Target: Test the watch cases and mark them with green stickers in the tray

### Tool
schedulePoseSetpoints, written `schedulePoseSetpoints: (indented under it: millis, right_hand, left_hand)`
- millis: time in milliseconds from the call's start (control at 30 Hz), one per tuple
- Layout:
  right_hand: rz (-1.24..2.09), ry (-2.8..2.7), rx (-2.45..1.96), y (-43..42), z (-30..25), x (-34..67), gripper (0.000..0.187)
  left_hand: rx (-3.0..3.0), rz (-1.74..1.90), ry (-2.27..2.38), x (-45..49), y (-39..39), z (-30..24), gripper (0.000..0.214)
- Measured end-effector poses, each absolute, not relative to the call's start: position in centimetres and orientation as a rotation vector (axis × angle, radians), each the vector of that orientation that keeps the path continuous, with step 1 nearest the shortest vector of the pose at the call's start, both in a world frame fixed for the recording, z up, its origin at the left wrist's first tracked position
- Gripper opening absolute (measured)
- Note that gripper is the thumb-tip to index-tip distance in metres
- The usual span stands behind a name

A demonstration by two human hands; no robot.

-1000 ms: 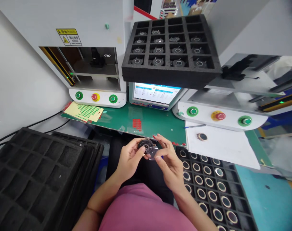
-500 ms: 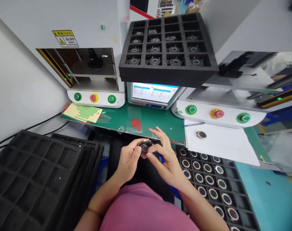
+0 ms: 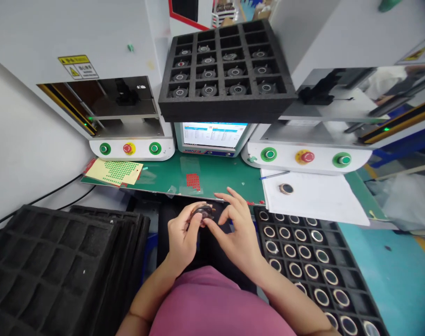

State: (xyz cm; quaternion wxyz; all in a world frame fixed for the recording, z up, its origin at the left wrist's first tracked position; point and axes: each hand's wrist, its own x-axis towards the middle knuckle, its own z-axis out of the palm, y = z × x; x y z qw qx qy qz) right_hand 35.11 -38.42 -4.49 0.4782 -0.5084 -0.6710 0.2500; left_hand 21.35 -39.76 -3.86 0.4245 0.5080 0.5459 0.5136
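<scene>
My left hand (image 3: 184,232) is closed around a round dark watch case (image 3: 203,213), holding it tilted above my lap. My right hand (image 3: 235,224) is beside it with fingers spread; the thumb tip is at the case's lower right edge. Whether that thumb presses on the case, I cannot tell. Beyond the hands, a sheet of small red stickers (image 3: 193,182) lies on the green bench mat (image 3: 226,179). Another watch case (image 3: 286,188), with a light-coloured rim, rests on the white paper (image 3: 313,200) to the right.
A black foam tray (image 3: 226,106) of watch cases sits above the monitor (image 3: 212,134), between two press machines with buttons. Stacked foam trays (image 3: 47,261) stand at left. A tray (image 3: 350,261) of rimmed watch cases is at right. A yellow sticker sheet (image 3: 114,171) and a pen (image 3: 275,175) lie on the bench.
The watch case has tilted in my left hand, so its face with the small dots no longer shows. My right index finger has lifted away from it. The view has shifted slightly.
</scene>
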Motion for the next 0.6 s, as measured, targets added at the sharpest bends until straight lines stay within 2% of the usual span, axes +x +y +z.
schedulePoseSetpoints:
  millis: [100, 200, 267, 367, 433, 500, 600]
  right_hand:
    - [0.712, -1.506, -1.270, -38.0, -5.4, 35.7, 0.025]
    - [0.962, -1.487, -1.134, -37.8, -6.0, 36.8, 0.030]
    - [1.035, -1.484, -1.062, -37.9, -6.1, 37.8, 0.021]
    - [0.952, -1.442, -1.099, -38.4, -6.5, 39.7, 0.012]
    - [0.876, -1.398, -1.166, -39.0, -7.5, 41.1, 0.013]
    - [0.796, -1.345, -1.278, -40.1, -9.5, 43.1, 0.015]
    - [0.654, -1.189, -1.563, -42.3, -14.3, 48.1, 0.006]
  left_hand:
    - [1.259, 1.266, 1.392, 21.3, -39.4, -3.4, 0.027]
    - [1.350, 1.127, 1.382, 21.4, -39.2, -3.3, 0.026]
    - [1.428, 1.009, 1.397, 21.8, -38.9, -3.7, 0.029]
    - [1.545, 0.793, 1.416, 22.9, -37.9, -5.0, 0.034]
    - [1.587, 0.637, 1.352, 24.4, -37.1, -6.0, 0.038]
    - [1.594, 0.492, 1.253, 26.2, -36.4, -6.9, 0.046]
    - [1.612, 0.279, 1.199, 28.8, -35.5, -8.9, 0.056]
